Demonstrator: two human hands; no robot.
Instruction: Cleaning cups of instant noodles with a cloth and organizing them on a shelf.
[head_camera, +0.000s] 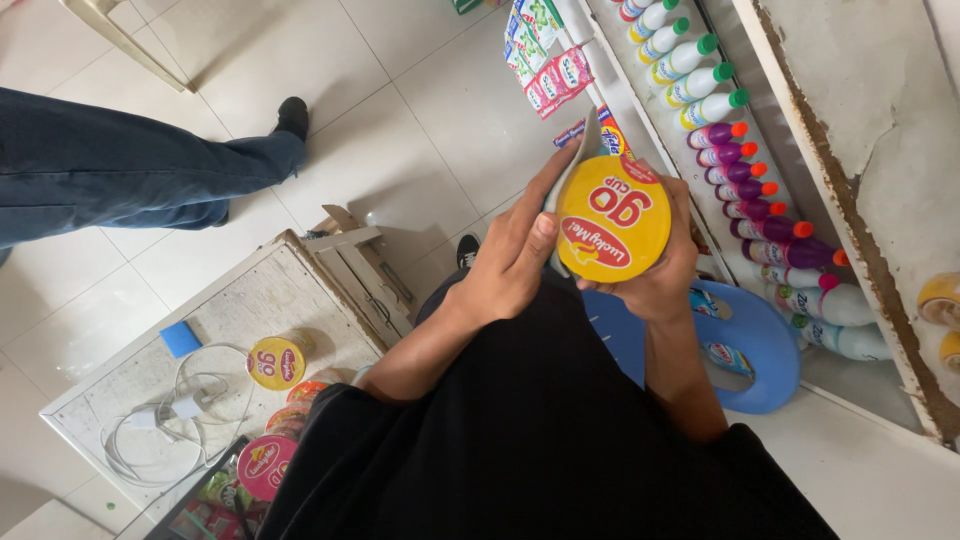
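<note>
We note bottle shelf (740, 190) near right, open floor (400, 120) left. Left hand (515, 265), right hand (665, 275) both closed round yellow cup (612, 220).

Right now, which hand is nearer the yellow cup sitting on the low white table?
Left. The left hand grips the held noodle cup on the side toward the table cup; the right hand holds the cup's far side.

Both forearms raised in front of the chest, left hand (515, 262) fingers spread and gripping, right hand (665, 270) curled and cupping from beneath
</note>
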